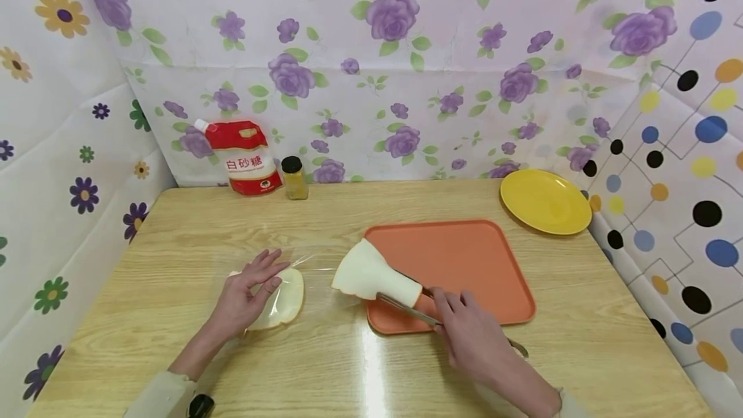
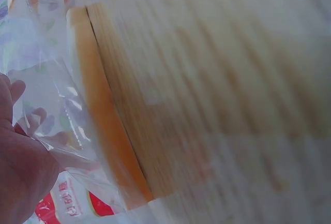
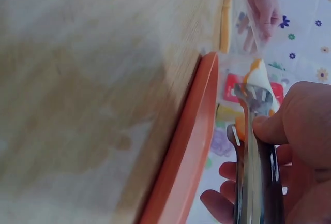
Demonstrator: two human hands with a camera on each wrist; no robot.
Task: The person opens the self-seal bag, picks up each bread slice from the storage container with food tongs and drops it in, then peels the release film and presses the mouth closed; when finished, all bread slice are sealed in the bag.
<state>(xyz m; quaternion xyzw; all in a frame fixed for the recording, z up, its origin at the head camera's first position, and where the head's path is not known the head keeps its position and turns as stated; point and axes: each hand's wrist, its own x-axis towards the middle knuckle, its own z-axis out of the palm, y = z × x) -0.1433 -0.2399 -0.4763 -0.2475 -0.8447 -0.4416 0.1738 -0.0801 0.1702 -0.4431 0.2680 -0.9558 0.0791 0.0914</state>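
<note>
On the left of the table lies a bread slice (image 1: 288, 295) inside a clear plastic bag (image 1: 316, 269). My left hand (image 1: 249, 289) is over that slice, its fingers extended at the raised film; in the left wrist view the fingertips show through the plastic. My right hand (image 1: 473, 334) grips metal tongs (image 3: 252, 151), with fingers and thumb around their arms. Between the tongs' tips a second bread slice (image 1: 366, 269) is squeezed into a fold, its wide end pointing at the bag. This slice hangs over the left part of the orange tray (image 1: 464, 257).
At the back left stand a red and white sugar pouch (image 1: 246, 160) and a small jar (image 1: 295, 179) with a black lid. A yellow plate (image 1: 545, 202) lies at the back right. Patterned cloth walls enclose the table on three sides.
</note>
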